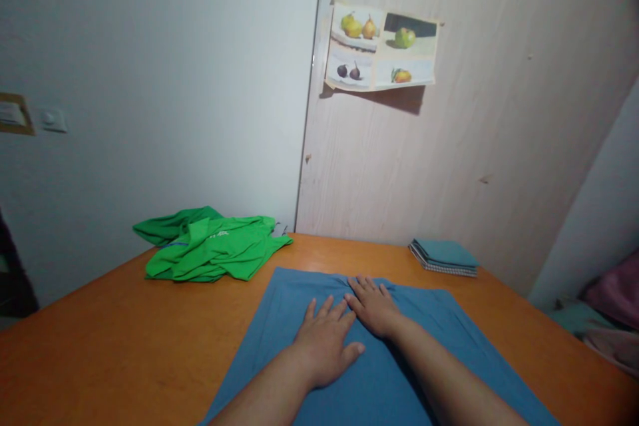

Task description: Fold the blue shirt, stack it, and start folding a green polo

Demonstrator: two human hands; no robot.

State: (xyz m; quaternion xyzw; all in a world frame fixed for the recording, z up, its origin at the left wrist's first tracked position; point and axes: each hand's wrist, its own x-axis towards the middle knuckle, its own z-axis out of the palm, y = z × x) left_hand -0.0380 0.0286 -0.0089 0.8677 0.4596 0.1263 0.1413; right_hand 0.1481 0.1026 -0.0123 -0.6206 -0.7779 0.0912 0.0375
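A blue cloth (279,319) lies spread over the near middle of the table, its lower part running out of the picture. Flat on its middle rests my left hand (327,343), fingers spread and thumb pointing right. My right hand (373,306) lies a little farther up and to the right, palm down with fingers apart, close to the cloth's far edge. Small creases show in the fabric by its fingertips. The fingers of both hands nearly meet. Neither hand grips anything.
On the orange-brown table (124,333), a crumpled green garment (214,249) sits at the back left. A neat stack of folded blue and checked cloth (444,255) stands at the back right. Behind are a wall and a panel with a fruit poster (379,46).
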